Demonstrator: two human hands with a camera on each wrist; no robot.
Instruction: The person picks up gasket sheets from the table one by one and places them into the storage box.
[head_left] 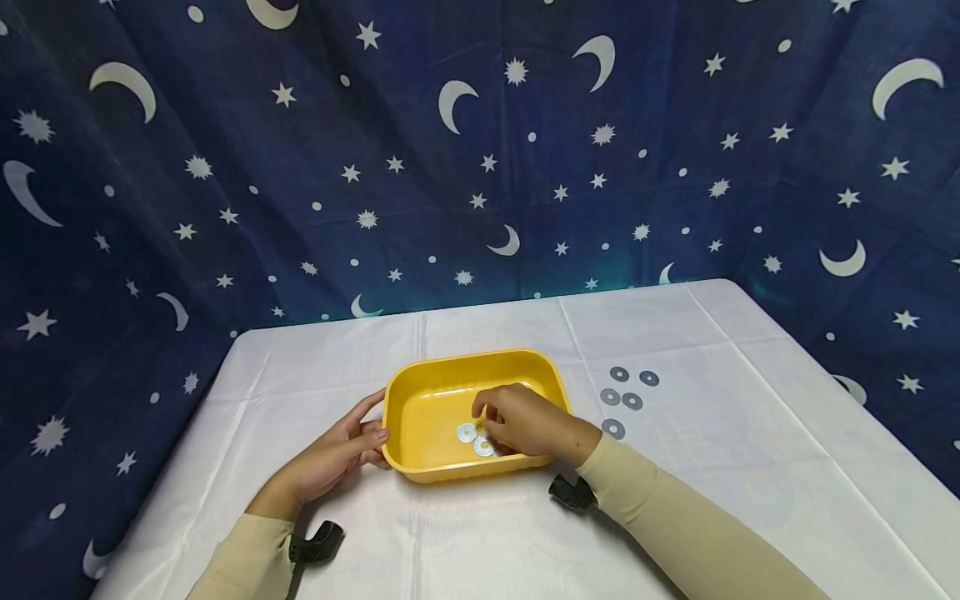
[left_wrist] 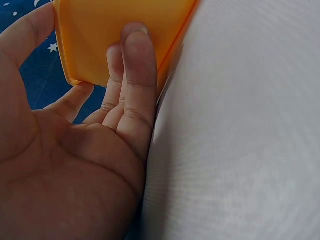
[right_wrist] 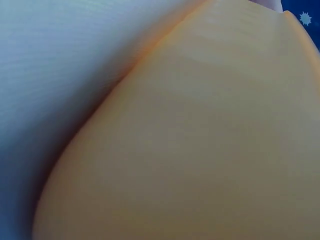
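A yellow plastic tub (head_left: pixel 427 417) with rounded corners stands on the white tablecloth. My left hand (head_left: pixel 333 458) holds its left end, thumb at the rim and fingers against the outer wall. In the left wrist view, bent fingers of the left hand (left_wrist: pixel 100 135) touch the tub wall (left_wrist: pixel 90 40). My right hand (head_left: pixel 528 423) reaches over the near rim into the tub, fingers bent downward. Flat metal washers lie inside by those fingers: one washer (head_left: pixel 466 432) and another washer (head_left: pixel 483 447). Whether the right fingertips hold anything is hidden. The tub's outer wall (right_wrist: pixel 190 135) fills the right wrist view.
Several grey washers (head_left: pixel 632 402) lie loose on the tablecloth (head_left: pixel 690 467) to the right of the tub. A dark blue curtain (head_left: pixel 420 242) with moons and stars hangs behind the table and along its sides. Black straps (head_left: pixel 318 543) sit at both wrists.
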